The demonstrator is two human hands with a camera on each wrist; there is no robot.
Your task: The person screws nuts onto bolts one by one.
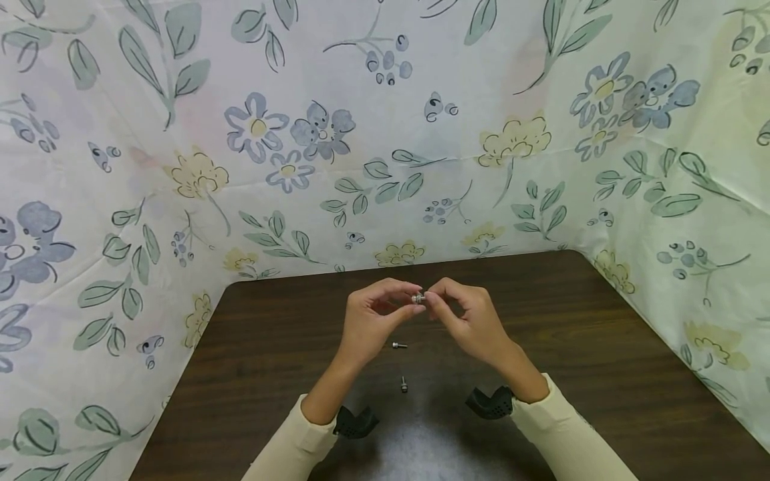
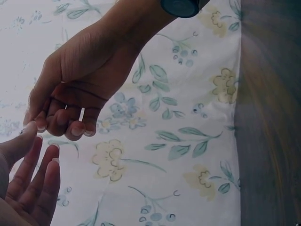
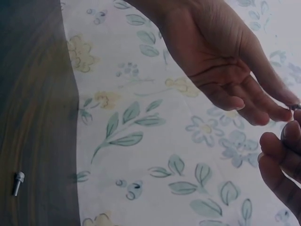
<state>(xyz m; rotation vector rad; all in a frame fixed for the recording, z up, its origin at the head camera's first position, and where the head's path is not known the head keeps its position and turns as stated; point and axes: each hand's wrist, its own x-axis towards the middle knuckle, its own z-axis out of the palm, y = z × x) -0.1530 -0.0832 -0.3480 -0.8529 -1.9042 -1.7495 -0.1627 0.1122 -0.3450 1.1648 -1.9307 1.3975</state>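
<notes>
Both hands meet above the table around one small metal bolt, whose wider ringed end lies toward the left. My left hand pinches that end between thumb and fingertips. From the other side, the thumb and forefinger of my right hand pinch the thin end. In the right wrist view the bolt shows only as a dark bit between the fingertips. The left wrist view has the right hand above and the left hand at the lower left, with fingertips meeting.
Below the hands, a bolt lies sideways on the dark wooden table. Nearer the front is another bolt, its thicker end toward me. Flowered cloth hangs behind and along the sides. Each wrist wears a black camera.
</notes>
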